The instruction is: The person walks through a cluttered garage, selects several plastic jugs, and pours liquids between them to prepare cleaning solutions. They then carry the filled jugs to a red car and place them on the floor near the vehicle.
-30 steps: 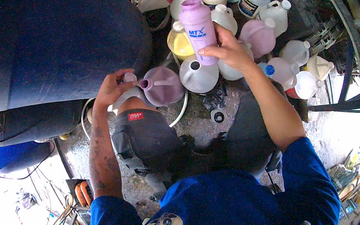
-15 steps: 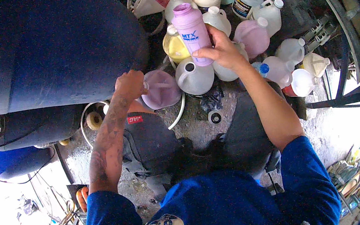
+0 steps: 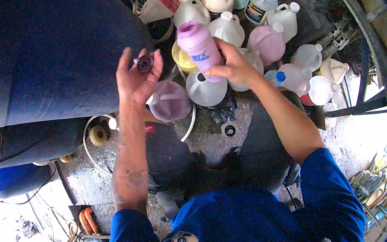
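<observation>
My right hand (image 3: 231, 66) grips a tall pink-purple plastic bottle (image 3: 199, 48) and holds it upright above an open white jug (image 3: 205, 88). My left hand (image 3: 137, 77) is raised to the left of the bottle, its fingers closed on a small dark round cap (image 3: 145, 64). Just below that hand lies a jug with purple liquid (image 3: 170, 102) and a white cap. Both forearms reach out from my blue shirt over my dark-trousered knees.
Several white, pink, yellow and pale green jugs (image 3: 259, 27) crowd the ground ahead. A big blue rounded body (image 3: 46, 57) fills the upper left. A white hose (image 3: 189, 126) curls on the concrete, near a small round ring (image 3: 228, 129). Metal frames (image 3: 360, 73) stand right.
My left hand rose from the purple jug up to bottle height with the dark cap in its fingers. The right hand kept the pink-purple bottle in place above the jugs.
</observation>
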`<action>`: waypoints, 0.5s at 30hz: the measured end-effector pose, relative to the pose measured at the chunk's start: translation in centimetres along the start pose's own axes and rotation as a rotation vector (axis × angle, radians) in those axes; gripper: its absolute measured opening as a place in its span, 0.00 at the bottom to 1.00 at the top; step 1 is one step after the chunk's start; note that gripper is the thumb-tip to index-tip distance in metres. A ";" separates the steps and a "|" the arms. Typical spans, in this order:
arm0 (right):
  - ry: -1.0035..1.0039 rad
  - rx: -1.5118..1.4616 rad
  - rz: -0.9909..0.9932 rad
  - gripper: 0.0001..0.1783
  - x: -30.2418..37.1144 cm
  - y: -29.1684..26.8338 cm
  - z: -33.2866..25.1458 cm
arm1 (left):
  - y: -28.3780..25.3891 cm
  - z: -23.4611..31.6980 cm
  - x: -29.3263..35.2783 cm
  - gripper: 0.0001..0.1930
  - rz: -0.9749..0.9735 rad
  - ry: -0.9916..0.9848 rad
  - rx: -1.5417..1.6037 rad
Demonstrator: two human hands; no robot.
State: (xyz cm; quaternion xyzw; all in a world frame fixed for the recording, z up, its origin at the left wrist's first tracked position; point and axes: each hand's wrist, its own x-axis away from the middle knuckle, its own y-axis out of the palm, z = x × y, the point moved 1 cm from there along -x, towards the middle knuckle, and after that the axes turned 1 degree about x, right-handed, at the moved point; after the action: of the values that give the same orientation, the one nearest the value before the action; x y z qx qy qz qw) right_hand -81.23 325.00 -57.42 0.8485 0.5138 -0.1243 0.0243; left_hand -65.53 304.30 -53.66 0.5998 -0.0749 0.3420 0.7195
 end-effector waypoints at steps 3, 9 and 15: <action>-0.033 0.173 -0.045 0.44 0.2 1.4 -0.2 | 0.4 -1.3 -0.2 0.12 -0.165 0.115 -0.160; -0.030 0.311 0.049 0.43 0.5 2.4 -1.4 | 4.0 -4.5 1.0 0.25 -0.315 0.556 -0.599; -0.045 0.402 0.110 0.41 0.2 2.2 -1.9 | 5.4 -5.1 1.8 0.42 -0.421 0.817 -0.991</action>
State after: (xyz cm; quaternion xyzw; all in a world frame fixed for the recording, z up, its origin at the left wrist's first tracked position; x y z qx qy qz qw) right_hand -78.86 324.43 -55.86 0.8601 0.4309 -0.2417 -0.1272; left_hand -68.83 309.93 -49.67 0.0233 0.1738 0.3190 0.9314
